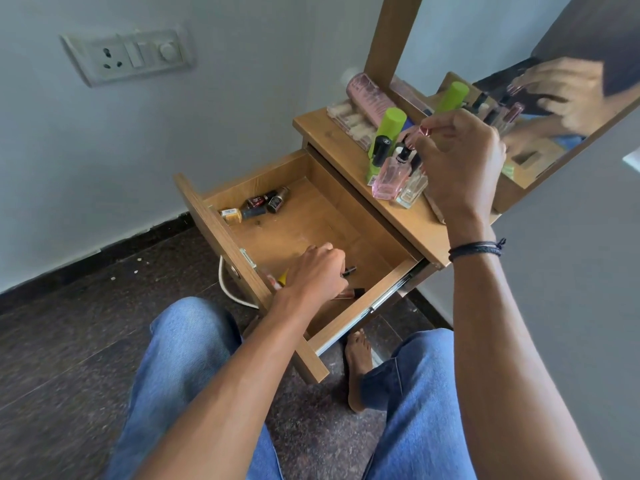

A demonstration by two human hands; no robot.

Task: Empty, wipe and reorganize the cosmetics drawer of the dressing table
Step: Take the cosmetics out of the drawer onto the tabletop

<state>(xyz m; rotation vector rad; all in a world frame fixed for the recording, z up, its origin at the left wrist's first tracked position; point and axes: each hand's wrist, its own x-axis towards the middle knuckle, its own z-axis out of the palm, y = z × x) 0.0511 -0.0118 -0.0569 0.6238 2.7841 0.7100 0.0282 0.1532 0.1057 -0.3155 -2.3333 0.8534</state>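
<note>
The right hand (460, 161) pinches a small rose-gold-capped tube (425, 130) above the wooden dressing-table top (415, 223), likely to stand it by the pink glass perfume bottle (389, 176). The left hand (315, 271) curls round a slim dark tube (349, 270) inside the open wooden drawer (311, 216), whose far corner holds small nail-polish bottles (258, 206) not yet removed.

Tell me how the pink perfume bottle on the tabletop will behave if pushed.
The pink perfume bottle looks like glass, so probably fragile and fairly heavy. It stands upright near the tabletop edge; a push might send it off. Flat sides suggest it would not roll.
</note>
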